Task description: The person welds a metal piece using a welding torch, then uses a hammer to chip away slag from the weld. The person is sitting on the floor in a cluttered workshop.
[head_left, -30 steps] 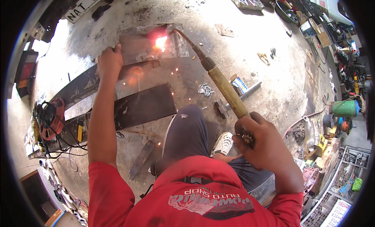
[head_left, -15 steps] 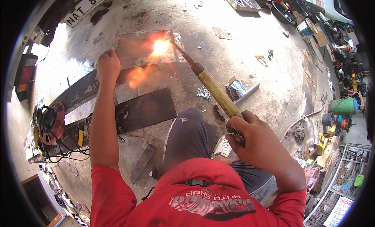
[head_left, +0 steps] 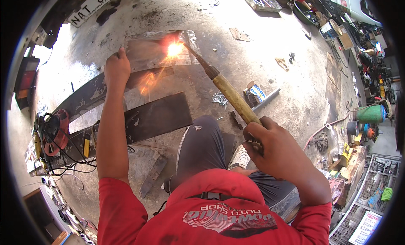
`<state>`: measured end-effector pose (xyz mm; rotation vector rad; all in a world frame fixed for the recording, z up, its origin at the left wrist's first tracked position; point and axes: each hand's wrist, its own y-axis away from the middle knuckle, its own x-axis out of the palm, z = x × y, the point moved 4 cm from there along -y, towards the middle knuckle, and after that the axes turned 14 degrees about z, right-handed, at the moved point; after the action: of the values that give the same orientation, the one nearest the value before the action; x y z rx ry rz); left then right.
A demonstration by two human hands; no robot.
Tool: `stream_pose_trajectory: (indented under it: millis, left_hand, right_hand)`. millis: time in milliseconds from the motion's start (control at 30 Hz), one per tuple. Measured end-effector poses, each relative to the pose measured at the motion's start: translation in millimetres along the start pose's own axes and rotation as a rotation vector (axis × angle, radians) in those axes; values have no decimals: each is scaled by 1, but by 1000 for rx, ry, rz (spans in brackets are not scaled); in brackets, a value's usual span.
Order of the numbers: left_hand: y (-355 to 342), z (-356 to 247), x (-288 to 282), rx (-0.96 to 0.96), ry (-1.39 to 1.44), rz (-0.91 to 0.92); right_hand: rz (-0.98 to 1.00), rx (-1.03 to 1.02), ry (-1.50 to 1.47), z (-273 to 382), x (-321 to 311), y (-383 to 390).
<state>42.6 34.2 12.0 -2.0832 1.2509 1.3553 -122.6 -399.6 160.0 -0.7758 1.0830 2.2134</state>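
My left hand (head_left: 117, 70), fingers curled, grips the near left part of a flat metal sheet (head_left: 145, 51) on the concrete floor. My right hand (head_left: 272, 148) is wrapped round the yellowish handle of a cutting or welding torch (head_left: 234, 97). Its tip reaches the sheet's right part, where a bright glare (head_left: 174, 49) throws orange sparks and hides the metal. A long dark steel strip (head_left: 88, 97) lies under my left hand; a shorter dark plate (head_left: 158, 114) lies nearer me. Right of the torch are scattered nails (head_left: 219, 100), a small box (head_left: 256, 92) and a hammer (head_left: 270, 97).
A red cable reel (head_left: 57, 135) sits at left, beside a vehicle's tail lamp (head_left: 27, 80). At upper right are a metal tray (head_left: 259, 1) and clutter. A green cylinder (head_left: 369, 114), a hose (head_left: 318, 135) and wire baskets (head_left: 375, 186) stand along the right.
Since a second ago, the torch has shifted slightly left, its tip a little lower. The glare and orange sparks have grown. My left hand keeps nearly the same place.
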Motion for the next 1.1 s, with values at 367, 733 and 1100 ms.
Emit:
stream_pose_trajectory:
  millis: [367,733,1100]
  left_hand:
    - [-6,3,3,39,-11,3]
    - [-3,1,1,25,-7,-23]
    - [-1,1,1,43,20,-13]
  right_hand:
    - [-1,8,8,-3,2,0]
    - [-3,0,-2,-2,0,1]
    - [20,7,7,-2,0,0]
